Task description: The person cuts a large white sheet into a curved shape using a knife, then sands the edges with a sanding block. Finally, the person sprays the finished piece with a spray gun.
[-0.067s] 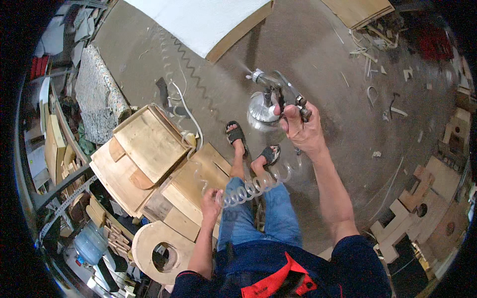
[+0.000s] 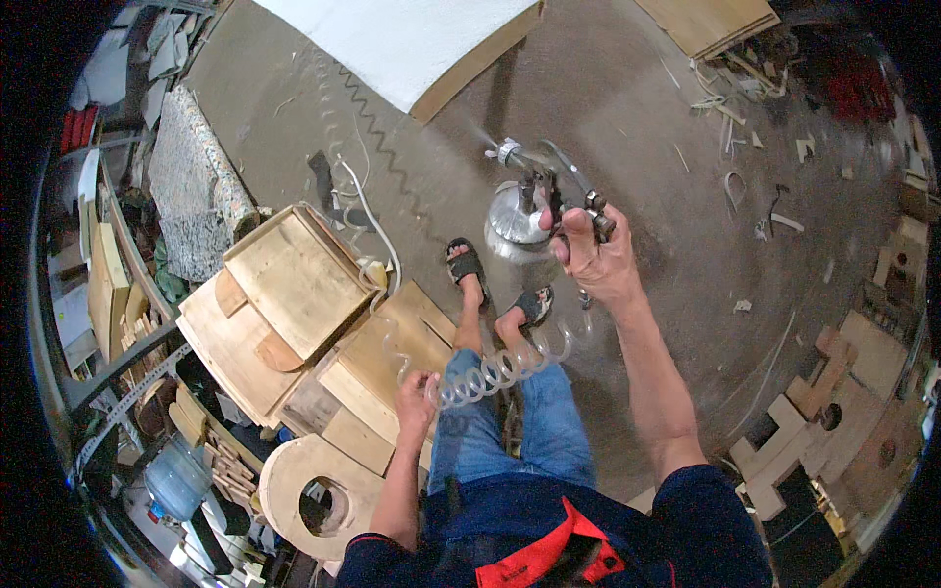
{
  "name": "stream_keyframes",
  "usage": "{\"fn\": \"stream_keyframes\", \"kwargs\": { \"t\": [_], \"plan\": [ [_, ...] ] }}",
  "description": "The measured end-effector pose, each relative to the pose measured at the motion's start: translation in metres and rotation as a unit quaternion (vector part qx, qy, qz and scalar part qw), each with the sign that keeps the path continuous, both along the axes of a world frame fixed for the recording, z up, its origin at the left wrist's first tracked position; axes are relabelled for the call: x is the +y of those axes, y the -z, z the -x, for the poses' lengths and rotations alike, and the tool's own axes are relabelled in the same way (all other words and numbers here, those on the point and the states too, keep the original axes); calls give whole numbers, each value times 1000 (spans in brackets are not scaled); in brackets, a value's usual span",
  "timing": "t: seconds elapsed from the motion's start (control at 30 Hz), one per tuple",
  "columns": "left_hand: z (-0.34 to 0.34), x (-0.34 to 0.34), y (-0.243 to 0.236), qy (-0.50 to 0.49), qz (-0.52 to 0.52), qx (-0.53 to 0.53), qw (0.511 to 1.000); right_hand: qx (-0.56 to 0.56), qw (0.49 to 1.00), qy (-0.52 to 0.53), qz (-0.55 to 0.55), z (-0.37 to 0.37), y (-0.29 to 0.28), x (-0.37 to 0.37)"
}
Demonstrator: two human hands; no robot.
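Observation:
My right hand (image 2: 605, 263) is wrapped round a metal spray gun (image 2: 532, 159), held out ahead of me above the floor. A silvery round cup (image 2: 514, 218) hangs under the gun's body. From the nozzle a fine mist leaves toward the upper left, where a large white-topped slab (image 2: 402, 44) with a tan side stands. A clear coiled air hose (image 2: 495, 374) stretches across my legs, rising toward the gun. Low on the left, my left hand (image 2: 418, 397) is closed on this hose, its fingertips partly hidden by the coils.
Wooden panels and box-like pieces (image 2: 294, 284) are stacked at my left, beside a plywood piece with a round hole (image 2: 279, 490). A speckled foam block (image 2: 196, 181) leans farther back. Cut boards (image 2: 833, 412) lie at right; scraps and hoses (image 2: 365, 206) litter the floor.
The hose end below my right hand has swung slightly left. Both hands keep their grip and nearly the same place.

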State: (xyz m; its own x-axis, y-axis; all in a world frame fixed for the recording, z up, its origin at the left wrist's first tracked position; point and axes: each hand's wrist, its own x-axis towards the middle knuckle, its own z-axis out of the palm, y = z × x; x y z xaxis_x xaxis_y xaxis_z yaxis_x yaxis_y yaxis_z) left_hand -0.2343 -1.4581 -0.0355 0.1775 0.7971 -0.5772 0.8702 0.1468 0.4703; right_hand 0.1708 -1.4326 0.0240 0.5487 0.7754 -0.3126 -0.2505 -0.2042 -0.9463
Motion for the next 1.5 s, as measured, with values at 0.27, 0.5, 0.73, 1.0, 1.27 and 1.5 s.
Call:
{"fn": "stream_keyframes", "kwargs": {
  "t": [0.27,0.5,0.73,1.0,1.27,1.5],
  "plan": [
    [9,7,8,-2,-21,-16,1000,139,990,-4,-30,16,-19,-7],
    [8,18,1,2,-24,2,1000,130,991,2,-30,22,-38,-2],
    [17,21,3,23,-51,-9,998,86,996,0,-32,21,-58,-14],
    [22,26,5,21,-30,-98,995,-120,992,26,-7,12,-57,-12],
    [-3,36,-21,58,-39,-85,994,-130,983,121,-43,-36,-57,5],
    [-14,42,-37,53,-13,-75,996,3,988,149,-39,-66,-63,4]
  ]
}}
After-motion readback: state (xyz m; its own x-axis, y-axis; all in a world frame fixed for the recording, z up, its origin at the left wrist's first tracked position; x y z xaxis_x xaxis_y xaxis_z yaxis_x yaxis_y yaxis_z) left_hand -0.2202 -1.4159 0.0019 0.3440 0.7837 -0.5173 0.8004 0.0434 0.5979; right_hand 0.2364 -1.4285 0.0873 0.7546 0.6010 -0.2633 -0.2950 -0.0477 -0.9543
